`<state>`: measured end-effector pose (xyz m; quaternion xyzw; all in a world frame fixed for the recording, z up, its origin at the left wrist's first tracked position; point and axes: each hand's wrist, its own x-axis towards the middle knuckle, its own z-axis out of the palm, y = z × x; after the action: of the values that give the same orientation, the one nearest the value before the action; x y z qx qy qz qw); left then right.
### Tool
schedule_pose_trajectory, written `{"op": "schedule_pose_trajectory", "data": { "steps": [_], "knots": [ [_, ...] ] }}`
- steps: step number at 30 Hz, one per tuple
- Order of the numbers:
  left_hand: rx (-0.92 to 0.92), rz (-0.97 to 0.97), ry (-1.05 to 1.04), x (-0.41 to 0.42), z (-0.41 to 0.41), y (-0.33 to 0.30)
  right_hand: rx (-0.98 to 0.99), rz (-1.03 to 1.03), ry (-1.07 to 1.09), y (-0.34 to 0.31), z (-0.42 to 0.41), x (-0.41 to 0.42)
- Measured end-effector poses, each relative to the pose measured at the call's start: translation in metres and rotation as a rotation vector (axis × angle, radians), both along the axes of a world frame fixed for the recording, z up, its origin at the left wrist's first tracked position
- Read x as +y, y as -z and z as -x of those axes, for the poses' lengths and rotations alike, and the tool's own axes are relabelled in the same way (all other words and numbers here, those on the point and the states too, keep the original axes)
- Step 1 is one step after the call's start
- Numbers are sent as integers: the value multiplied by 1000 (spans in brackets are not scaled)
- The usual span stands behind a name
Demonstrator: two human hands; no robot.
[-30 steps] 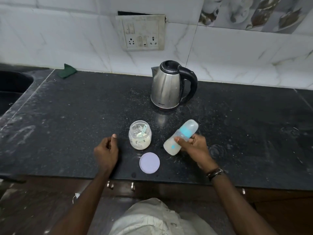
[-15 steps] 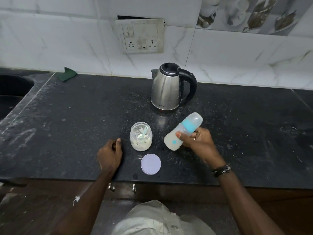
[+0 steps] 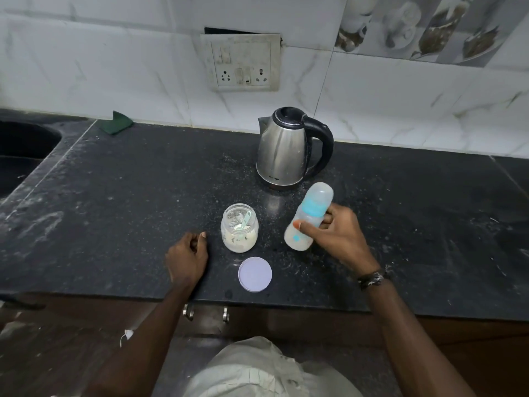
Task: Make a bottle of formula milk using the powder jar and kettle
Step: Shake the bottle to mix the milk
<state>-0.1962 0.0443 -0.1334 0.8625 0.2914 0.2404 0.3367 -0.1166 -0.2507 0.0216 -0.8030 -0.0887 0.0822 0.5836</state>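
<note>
Bottle (image 3: pixel 309 216) sits capped in my right hand (image 3: pixel 337 236), thumb and fingers wrapped round its body, tilted with the cap leaning far and right, just near of the kettle (image 3: pixel 283 150). Milky liquid fills its base, so I judge this tilt is for shaking the mix. My left hand (image 3: pixel 186 256) rests loosely curled and holding nothing on the counter (image 3: pixel 114 202), probably bracing me. The powder jar (image 3: pixel 240 228) stands open between my hands, scoop inside, its lid (image 3: pixel 254 274) lying just near of it.
</note>
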Motion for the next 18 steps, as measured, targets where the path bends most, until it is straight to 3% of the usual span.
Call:
{"op": "schedule_pose_trajectory", "data": {
  "steps": [5, 9, 12, 16, 18],
  "knots": [
    [0, 8, 11, 0, -1, -2, 53, -162, 17, -1, 0, 1],
    [17, -1, -2, 0, -1, -1, 118, -84, -95, -6, -3, -2],
    [5, 7, -2, 0, -2, -2, 127, -331, 144, -9, -4, -3],
    [-1, 17, -9, -1, -1, -1, 150, -233, 61, -12, -3, -2],
    [-7, 30, -9, 0, -2, -3, 137, -323, 178, -13, -5, 0]
  ]
}}
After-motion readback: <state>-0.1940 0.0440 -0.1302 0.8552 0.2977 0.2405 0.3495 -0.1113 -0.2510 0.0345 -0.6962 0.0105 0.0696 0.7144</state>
